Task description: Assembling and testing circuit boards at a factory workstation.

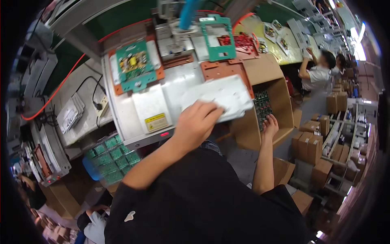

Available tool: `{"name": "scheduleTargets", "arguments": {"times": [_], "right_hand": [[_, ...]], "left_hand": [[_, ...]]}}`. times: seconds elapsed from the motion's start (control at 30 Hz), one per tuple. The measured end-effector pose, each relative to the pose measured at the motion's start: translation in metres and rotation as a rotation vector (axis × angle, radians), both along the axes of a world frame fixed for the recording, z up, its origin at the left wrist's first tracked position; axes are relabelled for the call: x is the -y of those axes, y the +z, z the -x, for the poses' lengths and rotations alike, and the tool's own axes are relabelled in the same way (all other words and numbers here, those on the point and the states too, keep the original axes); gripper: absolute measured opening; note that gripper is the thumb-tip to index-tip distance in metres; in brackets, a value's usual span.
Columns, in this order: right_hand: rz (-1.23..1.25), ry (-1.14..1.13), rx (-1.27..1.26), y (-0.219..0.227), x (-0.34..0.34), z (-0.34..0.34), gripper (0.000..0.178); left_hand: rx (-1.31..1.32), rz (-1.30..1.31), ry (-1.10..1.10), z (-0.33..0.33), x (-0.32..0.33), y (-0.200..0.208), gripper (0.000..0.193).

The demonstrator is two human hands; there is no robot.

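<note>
My left hand point(198, 122) is closed on the near edge of a flat white plate point(230, 95), which is tilted above the metal bench fixture and slightly blurred. My right hand point(270, 126) reaches into an open cardboard box point(281, 91), its fingers bent at the edge of a green circuit board point(263, 107). More boards lie around that one, and part of the grip is hidden. To the left, a circuit board with a yellow component point(133, 61) sits in a green frame on a reddish-brown base. An empty green frame point(206, 42) leans behind the plate.
A reddish-brown tray point(227, 70) lies under the green frame. Red parts point(243, 42) are heaped behind it. Green board panels point(111, 156) are stacked below the bench's left side. A co-worker point(319, 69) sits at the far right; cardboard boxes point(310, 144) stand on the right.
</note>
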State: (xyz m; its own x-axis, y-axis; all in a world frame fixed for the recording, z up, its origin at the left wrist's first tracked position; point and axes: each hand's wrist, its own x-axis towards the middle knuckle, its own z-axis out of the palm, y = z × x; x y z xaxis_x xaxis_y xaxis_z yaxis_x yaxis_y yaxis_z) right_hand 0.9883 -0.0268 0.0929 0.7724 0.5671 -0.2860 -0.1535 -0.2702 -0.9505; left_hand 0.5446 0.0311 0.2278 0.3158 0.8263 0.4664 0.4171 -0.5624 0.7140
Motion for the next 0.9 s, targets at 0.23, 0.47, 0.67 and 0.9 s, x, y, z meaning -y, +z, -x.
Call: {"name": "scheduleTargets", "arguments": {"times": [0.23,0.47,0.67,0.9], "right_hand": [[-0.149,-0.043,-0.014,0.004,0.008,0.005,0.024],[0.224,0.223,0.068,-0.058,0.005,0.03,0.018],[0.344,0.712,0.749,-0.134,-0.026,0.086,0.012],[0.55,1.02,1.009,-0.177,-0.096,0.099,0.022]], "left_hand": [[-0.507,0.139,-0.027,-0.03,-0.053,-0.069,0.051],[-0.678,0.249,-0.03,0.061,-0.031,-0.017,0.043],[-0.749,0.371,0.031,0.071,-0.013,0.007,0.041],[-0.712,0.434,0.123,0.053,-0.004,0.016,0.039]]}}
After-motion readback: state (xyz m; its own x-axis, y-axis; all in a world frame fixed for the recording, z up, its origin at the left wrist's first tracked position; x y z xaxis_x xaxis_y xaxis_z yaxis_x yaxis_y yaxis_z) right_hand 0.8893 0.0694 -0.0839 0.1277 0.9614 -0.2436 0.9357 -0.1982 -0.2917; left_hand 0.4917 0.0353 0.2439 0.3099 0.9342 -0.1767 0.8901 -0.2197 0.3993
